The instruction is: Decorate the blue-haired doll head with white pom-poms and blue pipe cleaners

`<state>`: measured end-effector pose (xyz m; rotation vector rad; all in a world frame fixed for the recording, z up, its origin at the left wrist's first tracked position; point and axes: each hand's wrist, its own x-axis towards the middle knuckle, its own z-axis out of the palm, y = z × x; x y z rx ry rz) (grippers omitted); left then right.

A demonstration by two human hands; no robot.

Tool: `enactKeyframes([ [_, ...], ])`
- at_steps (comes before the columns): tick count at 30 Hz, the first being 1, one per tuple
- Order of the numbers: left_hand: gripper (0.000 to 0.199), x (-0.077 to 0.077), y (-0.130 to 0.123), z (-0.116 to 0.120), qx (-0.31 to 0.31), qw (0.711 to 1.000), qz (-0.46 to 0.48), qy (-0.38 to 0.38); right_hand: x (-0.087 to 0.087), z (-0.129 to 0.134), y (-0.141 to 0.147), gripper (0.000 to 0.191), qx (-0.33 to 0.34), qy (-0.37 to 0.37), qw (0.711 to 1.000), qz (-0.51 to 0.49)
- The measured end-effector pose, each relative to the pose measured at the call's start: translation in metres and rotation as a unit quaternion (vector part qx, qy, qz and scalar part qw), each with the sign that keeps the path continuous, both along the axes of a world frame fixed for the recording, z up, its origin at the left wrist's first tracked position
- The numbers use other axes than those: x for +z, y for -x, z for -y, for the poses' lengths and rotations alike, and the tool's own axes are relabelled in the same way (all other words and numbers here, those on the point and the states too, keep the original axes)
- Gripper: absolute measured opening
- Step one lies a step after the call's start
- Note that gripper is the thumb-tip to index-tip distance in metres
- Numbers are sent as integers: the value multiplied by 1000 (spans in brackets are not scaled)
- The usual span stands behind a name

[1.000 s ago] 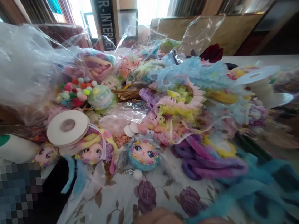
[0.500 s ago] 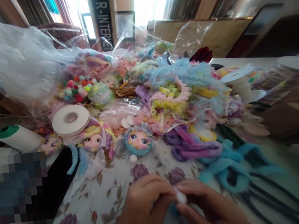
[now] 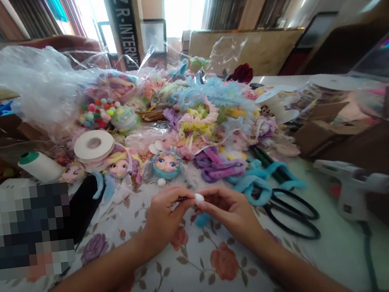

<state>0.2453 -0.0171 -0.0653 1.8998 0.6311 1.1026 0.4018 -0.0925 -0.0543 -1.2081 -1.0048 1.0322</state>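
Between left hand [image 3: 164,217] and right hand [image 3: 231,207] lay the ball [image 3: 199,198], each hand's thumb and fingers narrowed to a pinch on it; neither was nearer, no long axis showed.

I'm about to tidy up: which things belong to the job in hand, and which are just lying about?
In use: small white piece between left hand and right hand; perhaps blue fluff below.

Apparently lying about: scissors; glue gun; ribbon spool; thread cone.
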Motion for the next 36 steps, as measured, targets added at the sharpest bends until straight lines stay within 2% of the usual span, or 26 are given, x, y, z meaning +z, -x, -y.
enactKeyframes([
  [8, 5, -2, 1, -1, -8, 1000, -19, -17, -9, 2, 5, 20, -1, -1, 1000, -19],
  [14, 10, 0, 0, -2, -22, 993, 3, 114, -9, 0, 4, 19, -40, -37, 997, 51],
  [18, 7, 2, 0, -4, -13, 990, 12, 138, -9, -4, 2, 23, -46, -46, 994, 85],
  [22, 6, 4, 1, -4, 13, 996, 21, 85, -6, -4, 2, 27, -33, -6, 999, 26],
  [27, 11, 1, 3, -2, 7, 1000, 6, -6, -5, -2, 6, 22, -29, -8, 1000, 3],
  [36, 11, 0, 2, 0, 1, 1000, 0, -22, -4, -1, 10, 25, -27, 5, 999, -20],
])
